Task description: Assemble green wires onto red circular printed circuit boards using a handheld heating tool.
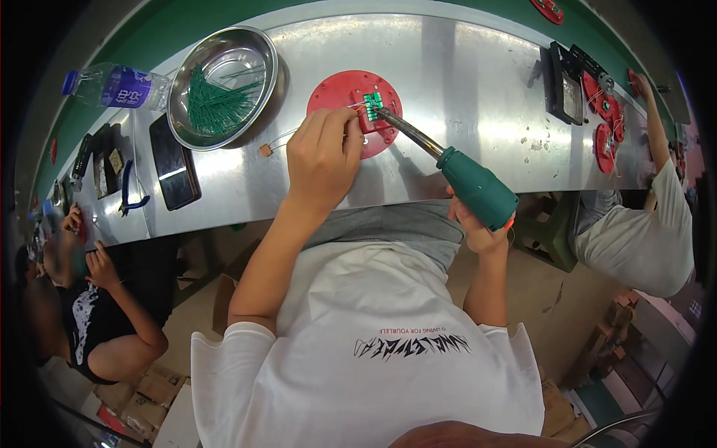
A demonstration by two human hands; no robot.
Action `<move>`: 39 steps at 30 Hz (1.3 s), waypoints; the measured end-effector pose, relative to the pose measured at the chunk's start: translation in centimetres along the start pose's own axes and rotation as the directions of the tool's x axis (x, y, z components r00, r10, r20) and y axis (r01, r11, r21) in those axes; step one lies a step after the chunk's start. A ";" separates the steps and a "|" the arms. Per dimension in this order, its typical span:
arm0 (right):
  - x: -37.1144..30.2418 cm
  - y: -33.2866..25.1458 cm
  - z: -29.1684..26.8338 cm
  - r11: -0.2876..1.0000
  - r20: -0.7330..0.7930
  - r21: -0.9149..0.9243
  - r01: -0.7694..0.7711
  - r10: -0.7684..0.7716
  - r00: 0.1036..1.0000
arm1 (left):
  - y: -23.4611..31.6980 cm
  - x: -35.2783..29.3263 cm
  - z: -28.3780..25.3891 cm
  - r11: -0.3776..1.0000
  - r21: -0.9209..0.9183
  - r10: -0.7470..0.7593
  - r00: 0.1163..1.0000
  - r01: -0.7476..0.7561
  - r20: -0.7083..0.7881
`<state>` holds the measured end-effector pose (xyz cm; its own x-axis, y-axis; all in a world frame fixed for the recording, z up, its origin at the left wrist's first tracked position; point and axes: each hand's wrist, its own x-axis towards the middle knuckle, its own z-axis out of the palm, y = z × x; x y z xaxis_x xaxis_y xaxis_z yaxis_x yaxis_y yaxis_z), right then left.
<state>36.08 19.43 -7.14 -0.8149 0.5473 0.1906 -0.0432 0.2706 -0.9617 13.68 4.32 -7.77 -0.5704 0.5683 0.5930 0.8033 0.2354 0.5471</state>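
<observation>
A round red plastic base (340, 82) lies on the metal bench, with a small green circuit board (373, 104) on its raised middle. My left hand (323, 149) is closed in a pinch on thin wires (357, 107) at the board's left edge. From that hand, wires trail left to a small brown part (266, 150). My right hand (478, 224) grips a green-handled soldering iron (478, 187) from below. Its metal tip reaches the board beside the pinched wires; whether it touches is too small to tell.
Left of the base stands a steel bowl (270, 97) of green wires, then a plastic bottle (123, 86), a dark phone (173, 160) and blue pliers (128, 190). A black tray (564, 86) and red parts (605, 145) lie right. Other people sit on both sides.
</observation>
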 end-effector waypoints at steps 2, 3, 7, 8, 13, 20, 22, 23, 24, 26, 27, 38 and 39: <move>0.1 -0.2 0.1 0.999 -0.012 0.035 -0.014 0.015 1.000 | -0.1 0.0 0.1 1.000 -0.002 0.001 1.000 -0.001 0.001; 0.2 -0.2 0.1 0.999 -0.009 0.034 -0.020 0.020 1.000 | -0.1 0.0 0.1 1.000 -0.004 0.007 1.000 -0.007 -0.002; 0.0 0.0 0.1 1.000 -0.026 0.013 -0.022 0.022 0.999 | -0.2 -0.1 0.2 1.000 0.004 -0.005 1.000 0.005 -0.007; 0.0 0.1 0.0 1.000 -0.028 -0.013 -0.015 0.014 0.999 | -0.2 -0.1 0.2 1.000 -0.001 -0.009 1.000 0.009 -0.013; 0.0 0.5 -0.8 1.000 0.051 -0.025 -0.009 0.010 0.999 | -0.2 -0.1 0.0 0.999 -0.031 -0.035 0.999 0.034 -0.013; 0.6 -0.2 0.2 0.998 0.006 -0.059 -0.012 0.013 1.000 | -0.7 -0.1 0.4 1.000 0.012 0.006 1.000 -0.006 -0.016; 0.2 0.5 -0.7 0.997 0.081 -0.076 -0.002 0.008 0.997 | -0.8 -0.1 0.4 1.000 0.019 0.020 0.999 -0.020 -0.027; 0.0 0.7 -1.1 0.996 0.154 -0.091 0.013 0.001 0.988 | -0.7 -0.1 0.4 1.000 0.013 0.011 1.000 -0.011 -0.024; -0.1 1.0 -1.3 0.996 0.157 -0.089 0.016 -0.002 0.988 | -0.7 0.0 0.4 1.000 0.007 0.002 1.000 -0.002 -0.021; 0.4 0.4 -1.1 1.000 0.176 -0.008 -0.008 0.009 0.984 | -0.8 -0.1 0.4 1.000 0.013 0.002 1.000 -0.002 -0.023; 0.4 -0.1 -0.8 1.000 0.178 -0.007 -0.002 0.004 0.984 | -0.8 -0.2 0.4 1.000 0.016 0.002 1.000 -0.002 -0.024; 0.5 -1.1 0.2 0.973 0.012 0.229 -0.013 0.010 1.000 | -0.8 0.0 0.2 1.000 0.019 0.026 0.999 -0.025 -0.035; 0.3 -1.2 0.3 0.973 0.010 0.229 -0.008 0.006 1.000 | -0.8 0.0 0.2 0.999 0.028 0.033 0.999 -0.032 -0.039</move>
<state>35.71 19.08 -5.97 -0.8209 0.5409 0.1832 -0.1678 0.0782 -0.9827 13.10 4.24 -8.32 -0.5498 0.5448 0.6332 0.8256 0.2393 0.5110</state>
